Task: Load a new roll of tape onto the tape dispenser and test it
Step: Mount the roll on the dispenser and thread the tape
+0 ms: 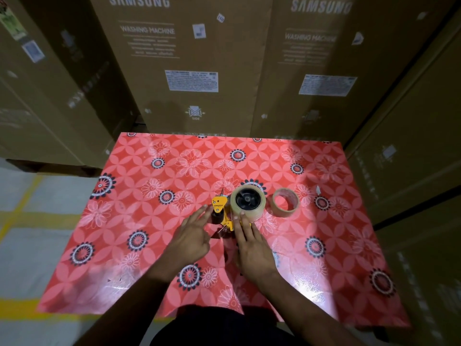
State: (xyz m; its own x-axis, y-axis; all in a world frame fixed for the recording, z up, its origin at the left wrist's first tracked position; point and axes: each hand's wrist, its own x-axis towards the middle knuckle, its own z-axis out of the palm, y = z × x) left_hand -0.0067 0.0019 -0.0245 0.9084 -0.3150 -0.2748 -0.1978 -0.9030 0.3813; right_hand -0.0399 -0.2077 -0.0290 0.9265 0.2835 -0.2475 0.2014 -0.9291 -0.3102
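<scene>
The yellow tape dispenser point(222, 213) lay on the red tabletop point(324, 270) with the new roll point(247, 202) seated on its hub, the spent core point(285, 202) just beside. The left hand point(193, 237) hovered, fingers spread; the right hand point(252, 245) rested flat fingers against the roll. Pulling the tape crookedly could probably miss the roller.

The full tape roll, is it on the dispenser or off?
On: the full tape roll sits around the dispenser black hub.

Left hand point(193, 234) and right hand point(252, 245) reach forward, palms down, fingers extended.
</scene>
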